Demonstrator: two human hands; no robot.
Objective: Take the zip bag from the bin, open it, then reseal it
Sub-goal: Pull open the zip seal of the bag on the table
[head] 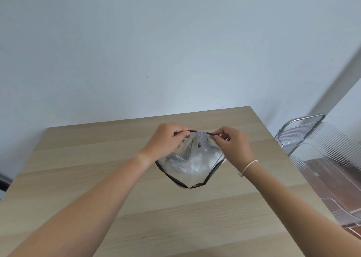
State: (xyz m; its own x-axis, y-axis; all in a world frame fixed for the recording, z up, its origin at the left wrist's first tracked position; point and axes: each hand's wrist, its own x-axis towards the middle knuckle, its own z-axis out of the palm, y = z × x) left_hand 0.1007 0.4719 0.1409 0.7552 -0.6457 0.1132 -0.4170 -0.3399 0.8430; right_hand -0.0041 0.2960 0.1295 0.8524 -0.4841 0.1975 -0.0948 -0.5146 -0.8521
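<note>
Over the pale wooden table (78, 178) at frame centre, your left hand (166, 139) and right hand (232, 147) pinch the zip bag (192, 165) by its dark top edge, so keep both grips close and work steadily along the seal.

A plain home room: light wooden table (97, 178), bare white wall (136, 41), clear plastic bin (332, 159) alongside.

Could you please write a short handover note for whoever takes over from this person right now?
Left hand and right hand: each pinches one end of the black zip strip.
Clear plastic zip bag with black edging: held above the light wooden table, out of the clear ribbed plastic bin on the right.
Done: bag taken out.
Unclear: whether the zip is open or shut.
Left: finish resealing.
</note>
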